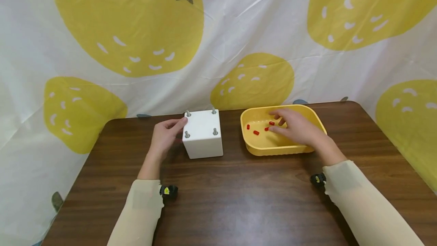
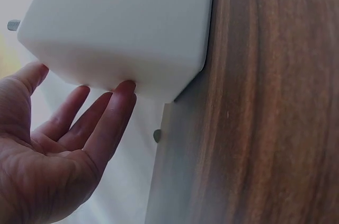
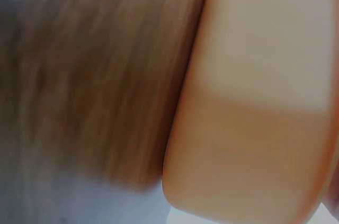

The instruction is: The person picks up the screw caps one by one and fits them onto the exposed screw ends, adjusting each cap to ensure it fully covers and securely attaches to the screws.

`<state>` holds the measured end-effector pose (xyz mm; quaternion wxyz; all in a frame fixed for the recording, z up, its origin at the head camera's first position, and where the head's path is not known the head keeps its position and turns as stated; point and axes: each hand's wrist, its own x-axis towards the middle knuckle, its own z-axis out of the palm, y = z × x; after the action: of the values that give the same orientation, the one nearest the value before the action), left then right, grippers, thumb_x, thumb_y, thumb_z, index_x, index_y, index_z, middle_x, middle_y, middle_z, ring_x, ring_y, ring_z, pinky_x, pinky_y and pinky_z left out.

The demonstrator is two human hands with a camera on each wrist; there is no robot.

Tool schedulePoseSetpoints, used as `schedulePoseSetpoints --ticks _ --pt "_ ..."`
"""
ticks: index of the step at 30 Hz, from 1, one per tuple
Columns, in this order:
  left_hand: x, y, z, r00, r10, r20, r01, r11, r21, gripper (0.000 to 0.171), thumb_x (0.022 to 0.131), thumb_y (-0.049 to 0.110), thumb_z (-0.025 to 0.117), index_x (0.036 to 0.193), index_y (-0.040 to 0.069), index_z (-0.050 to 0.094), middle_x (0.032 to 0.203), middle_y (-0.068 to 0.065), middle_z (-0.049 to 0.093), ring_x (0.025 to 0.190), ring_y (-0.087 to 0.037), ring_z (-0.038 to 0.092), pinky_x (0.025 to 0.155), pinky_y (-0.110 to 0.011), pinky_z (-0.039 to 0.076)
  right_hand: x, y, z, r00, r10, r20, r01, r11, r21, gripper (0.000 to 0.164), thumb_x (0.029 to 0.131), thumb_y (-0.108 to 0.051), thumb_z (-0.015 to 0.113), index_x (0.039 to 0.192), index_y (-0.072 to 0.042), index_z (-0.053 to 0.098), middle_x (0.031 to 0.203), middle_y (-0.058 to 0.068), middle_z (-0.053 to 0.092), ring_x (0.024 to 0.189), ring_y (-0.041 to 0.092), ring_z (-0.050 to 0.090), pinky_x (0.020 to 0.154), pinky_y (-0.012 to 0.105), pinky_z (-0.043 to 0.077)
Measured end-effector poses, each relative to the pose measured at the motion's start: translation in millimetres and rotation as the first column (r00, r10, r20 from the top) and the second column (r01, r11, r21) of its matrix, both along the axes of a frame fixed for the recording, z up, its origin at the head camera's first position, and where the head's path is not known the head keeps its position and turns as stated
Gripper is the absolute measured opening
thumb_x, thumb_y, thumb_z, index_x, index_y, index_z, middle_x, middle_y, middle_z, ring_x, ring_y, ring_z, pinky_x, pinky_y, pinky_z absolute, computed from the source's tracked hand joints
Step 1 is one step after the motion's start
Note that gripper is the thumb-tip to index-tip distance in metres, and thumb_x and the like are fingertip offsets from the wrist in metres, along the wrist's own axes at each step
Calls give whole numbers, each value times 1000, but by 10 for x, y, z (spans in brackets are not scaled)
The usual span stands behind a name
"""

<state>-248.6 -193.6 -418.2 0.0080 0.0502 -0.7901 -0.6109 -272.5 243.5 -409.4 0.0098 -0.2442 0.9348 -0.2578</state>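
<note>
A white block (image 1: 202, 126) stands on the table with several metal bolts (image 1: 215, 131) sticking up at the corners of its top. My left hand (image 1: 166, 135) rests against its left side, the thumb at the top edge; in the left wrist view its fingertips (image 2: 125, 87) touch the white face without wrapping round it. To the right sits a yellow tray (image 1: 254, 150) with several small red pieces (image 1: 256, 132) on its floor. My right hand (image 1: 296, 127) reaches into it, thumb and fingers spread apart above the red pieces. The tray's wall hides nearly all of that hand in the right wrist view.
A dark wooden table (image 1: 239, 196) carries both things. Close behind its back edge hangs a white cloth (image 1: 225, 48) with yellow fruit prints. Each wrist wears a small black camera, such as the left one (image 1: 168, 191).
</note>
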Motion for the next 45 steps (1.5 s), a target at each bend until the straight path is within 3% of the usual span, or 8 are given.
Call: schedulePoseSetpoints --ticks 13,22,29,45 --pt "-3 9 -16 1000 2 8 -2 1000 16 60 99 51 74 133 1 72 129 -17 71 109 -26 70 86 -47 64 -101 -120 -33 998 69 -11 -69 997 22 48 98 -11 78 140 5 61 135 22 67 110 36 68 97 53 55" --pt "-15 11 -21 1000 -6 12 6 1000 20 63 98 53 74 133 1 71 130 -17 70 111 -27 70 89 -49 63 -186 -173 -95 994 109 -20 -109 994 17 37 92 -1 79 127 6 68 111 17 71 101 34 66 91 50 55" --pt "-14 17 -19 1000 -10 17 10 999 35 63 98 52 75 134 1 71 131 -17 70 112 -27 70 87 -45 64 -224 -178 -129 994 105 27 -105 994 -2 30 90 2 80 119 4 70 100 12 71 92 28 66 87 48 55" --pt "-5 -2 -23 1000 -14 19 14 999 34 64 98 53 75 134 1 71 132 -17 70 114 -28 69 88 -46 63 -259 -170 -157 988 87 128 -79 995 -64 19 92 3 79 110 6 73 100 12 74 93 25 70 87 46 59"
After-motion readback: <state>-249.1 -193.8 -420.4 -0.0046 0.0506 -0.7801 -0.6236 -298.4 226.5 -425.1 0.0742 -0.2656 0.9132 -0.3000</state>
